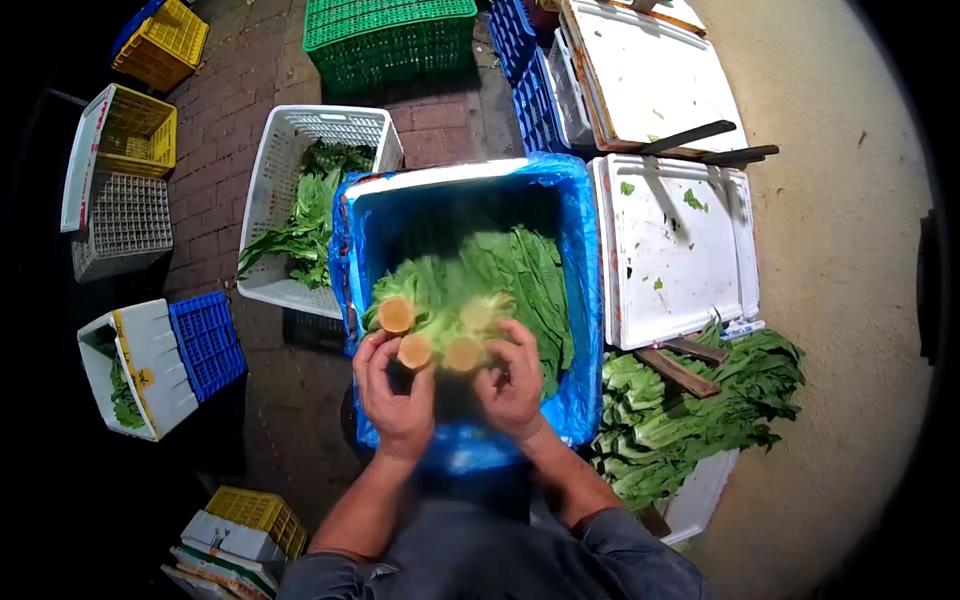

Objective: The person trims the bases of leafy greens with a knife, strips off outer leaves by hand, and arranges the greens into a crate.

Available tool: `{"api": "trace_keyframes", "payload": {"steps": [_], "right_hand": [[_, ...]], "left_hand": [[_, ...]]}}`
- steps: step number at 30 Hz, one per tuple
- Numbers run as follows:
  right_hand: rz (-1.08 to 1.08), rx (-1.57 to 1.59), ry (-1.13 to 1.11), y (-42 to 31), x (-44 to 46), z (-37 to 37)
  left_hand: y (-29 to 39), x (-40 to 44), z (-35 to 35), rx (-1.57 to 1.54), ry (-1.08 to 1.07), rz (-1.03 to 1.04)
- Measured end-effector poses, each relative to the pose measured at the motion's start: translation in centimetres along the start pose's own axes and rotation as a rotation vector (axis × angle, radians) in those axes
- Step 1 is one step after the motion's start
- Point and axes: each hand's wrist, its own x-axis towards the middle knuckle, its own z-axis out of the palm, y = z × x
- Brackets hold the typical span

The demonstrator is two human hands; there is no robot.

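Observation:
Several leafy green vegetables (440,325) with round, pale orange cut stem ends are held between both hands over a blue-lined box (588,300). My left hand (395,395) has its fingers wrapped round the stems on the left side. On the right side, my right hand (512,380) is closed on the stems there. The cut ends point up towards me, and the leaves reach down into the box. Long green leaves (520,290) lie inside the box beyond and beside the hands. The upper right stem end is blurred.
Leafy greens lie in a white crate (262,200) on the left. A green crate (390,35) stands at the top. White foam lids (670,250) and a pile of greens (700,400) with wooden pieces are on the right. Yellow crates (165,40) stand far left.

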Motion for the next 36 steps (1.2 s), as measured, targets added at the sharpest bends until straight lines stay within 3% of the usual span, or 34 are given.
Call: {"api": "trace_keyframes", "payload": {"steps": [3, 6, 8, 9, 11, 13, 15, 17, 18, 19, 21, 22, 23, 24, 26, 27, 31, 32, 36], "right_hand": [[0.044, 0.056, 0.189, -1.5, -2.6, -2.2], [0.148, 0.129, 0.464, -1.9, -4.6, -4.0], [0.417, 0.346, 0.665, -1.8, -6.4, -4.7], [0.516, 0.385, 0.744, -1.1, -7.1, -5.3], [0.502, 0.357, 0.805, 2.3, -9.1, -6.1], [0.616, 0.218, 0.848, 8.9, -12.3, -7.2], [0.882, 0.279, 0.726, 5.8, -11.2, -8.9], [0.92, 0.209, 0.767, 6.3, -12.3, -10.9], [0.9, 0.188, 0.76, 4.9, -12.0, -12.1], [0.884, 0.156, 0.773, 3.6, -11.7, -13.1], [0.761, 0.201, 0.671, 2.7, -11.0, -15.3], [0.759, 0.194, 0.601, 3.1, -10.0, -16.6], [0.592, -0.108, 0.522, 3.3, -8.1, -17.8], [0.507, -0.212, 0.389, 2.9, -5.6, -18.9], [0.583, -0.282, 0.288, 4.0, -2.1, -19.4], [0.702, -0.416, 0.113, 6.9, -1.1, -19.6], [0.702, -0.499, -0.266, 8.6, 1.1, -17.6], [0.629, -0.56, -0.231, 9.0, 0.9, -17.2], [0.671, -0.379, -0.108, 9.4, 1.0, -17.9]], "left_hand": [[3.8, 0.3, -0.4, -0.062, -0.1, 0.127], [7.1, 0.8, 1.3, -0.041, -0.264, 0.382], [8.9, 1.1, 3.8, -0.084, -0.422, 0.502], [9.3, 0.8, 5.5, -0.103, -0.518, 0.551], [8.1, -0.8, 10.8, -0.215, -0.554, 0.633], [6.2, -2.5, 15.7, -0.159, -0.68, 0.685], [5.1, -3.7, 18.7, 0.016, -0.891, 0.709], [5.0, -5.4, 19.9, 0.113, -0.87, 0.781], [5.7, -5.8, 19.6, 0.117, -0.785, 0.804], [5.9, -5.7, 18.8, 0.203, -0.872, 0.785], [5.4, -6.5, 17.3, 0.189, -0.798, 0.699], [4.7, -7.2, 16.9, 0.22, -0.773, 0.679], [4.6, -8.3, 16.7, 0.2, -0.772, 0.652], [4.3, -9.2, 16.3, 0.188, -0.763, 0.617], [4.5, -10.5, 15.5, 0.173, -0.733, 0.554], [4.6, -11.0, 15.3, 0.164, -0.717, 0.545], [4.8, -11.0, 14.9, 0.12, -0.699, 0.504], [5.6, -10.9, 14.0, 0.119, -0.689, 0.504], [5.0, -11.8, 12.1, 0.1, -0.797, 0.505]]}}
